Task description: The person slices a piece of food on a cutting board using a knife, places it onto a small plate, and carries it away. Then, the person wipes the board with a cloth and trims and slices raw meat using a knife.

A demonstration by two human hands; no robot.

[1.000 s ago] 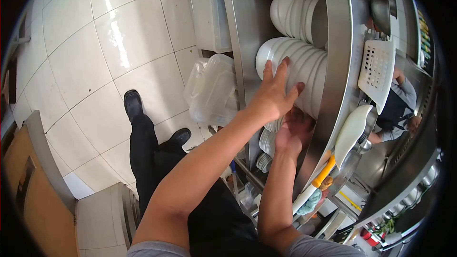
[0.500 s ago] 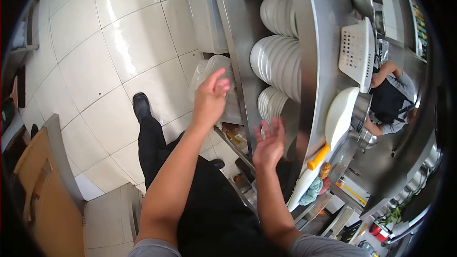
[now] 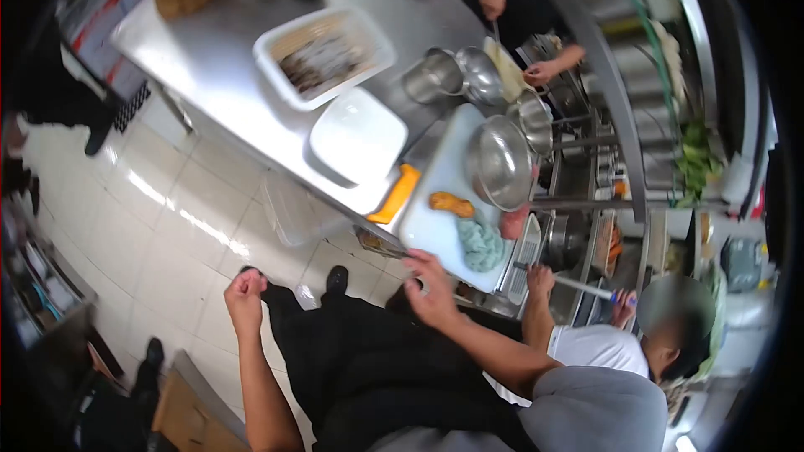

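Head-camera view, tilted and slightly blurred, looking down past the wearer's dark clothes into a kitchen. The left forearm rises from the bottom, and the left hand (image 3: 244, 289) hangs over the pale tiled floor (image 3: 151, 259), well apart from the bench (image 3: 213, 92). Its fingers curl in toward the palm; whether they close fully, I cannot tell. The right arm, in a grey sleeve (image 3: 599, 402), reaches up and to the left across the body. The right hand (image 3: 435, 289) is released, its fingers loosely spread, the thumb apart from them. It is just beside the near corner of a white chopping board (image 3: 429, 238); contact with it cannot be made out.

The board lies on the right part of the bench, bearing a green cloth (image 3: 481, 244), a brown lump (image 3: 452, 204) and a metal bowl (image 3: 500, 163). To its left are an orange piece (image 3: 396, 194) and a white tray (image 3: 360, 136); beyond stands a white basket (image 3: 272, 75) with dark and greyish contents.

At the right, a person in a white shirt (image 3: 599, 347) grips a pole (image 3: 584, 286) in both hands. Across the bench, another person's hands (image 3: 494, 2) work near metal bowls. Red marks on a panel (image 3: 109, 21) at upper left are too blurred to read.
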